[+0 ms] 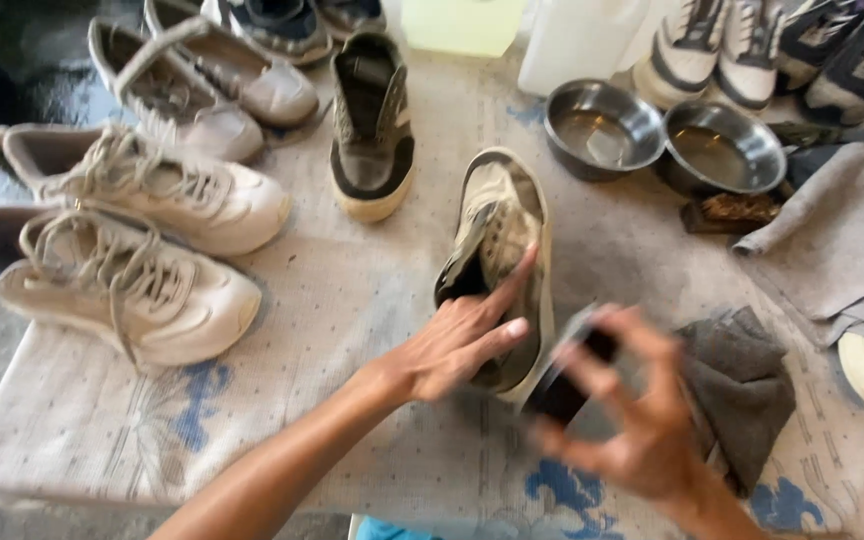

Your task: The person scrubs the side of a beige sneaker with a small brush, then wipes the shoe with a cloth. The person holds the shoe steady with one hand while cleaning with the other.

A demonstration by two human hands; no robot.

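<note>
at the far left of the cloth-covered table (282, 440), two pale laced sneakers (142, 235) are laid side by side, well apart from the work. further back, a beige slip-on pair (217, 85) is set, and just right of it a dirty tan shoe with a dark toe band (372, 130) is stood alone. near the middle, the matching tan shoe (507, 225) is kept tilted on its side, steadied by the left hand (457, 345), whose fingers are spread against the opening and side of the shoe rather than closed round it. just to its right, a dark brush (567, 375) is gripped in the right hand (627, 420); the hand is blurred, so the exact grip cannot be told, though the fingers are seen curled about the brush. the step in hand is judged to be the scrubbing of this shoe's side and sole edge. for the next move, the shoe would need to be held firm while the brush is drawn along the rim. beside the right hand a dark grey rag (742, 385) is bunched; beyond it two steel bowls (662, 140) and a larger grey cloth (837, 235) are placed.
</note>
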